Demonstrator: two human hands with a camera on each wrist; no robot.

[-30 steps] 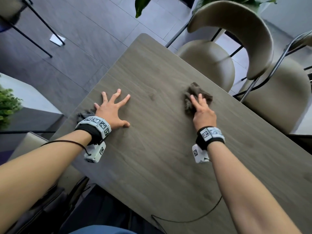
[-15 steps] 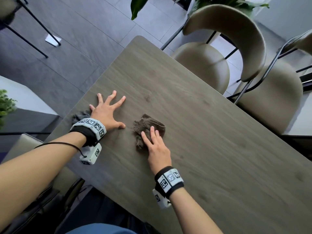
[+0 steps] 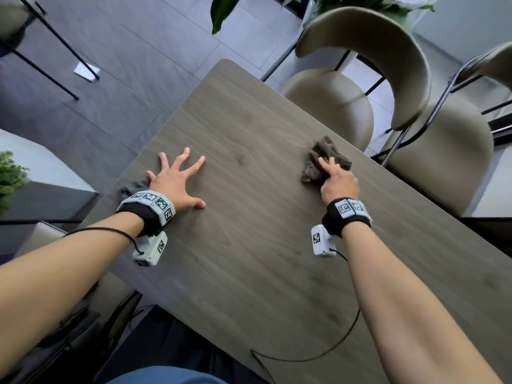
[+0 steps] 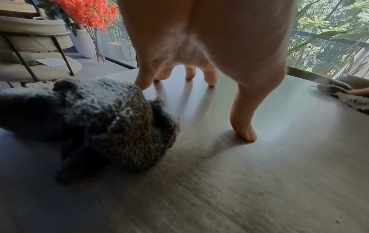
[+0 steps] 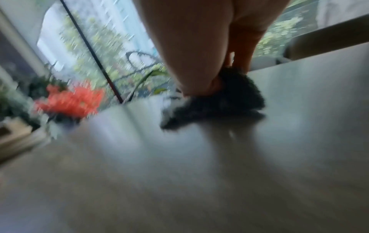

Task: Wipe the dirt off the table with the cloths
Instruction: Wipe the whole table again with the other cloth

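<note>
The brown terry cloth [image 3: 324,159] lies crumpled near the table's [image 3: 263,273] far-right edge, pinned under the right hand [image 3: 339,181], fingers pressing flat (thumb hidden). Best to press evenly in overlapping strokes. The left hand [image 3: 177,181] rests splayed on woodgrain laminate, a second fuzzy cloth [image 4: 95,119] beside it.

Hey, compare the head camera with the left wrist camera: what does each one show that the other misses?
Only the head view shows both forearms, the right hand pressing its dark fuzzy cloth on the grey wood-grain table, and two beige chairs.

Only the left wrist view shows orange-red flowers and the second dark fuzzy cloth up close, lying loose beside the little finger.

Both show the left hand spread, fingertips on the table, and the right hand's cloth.
</note>
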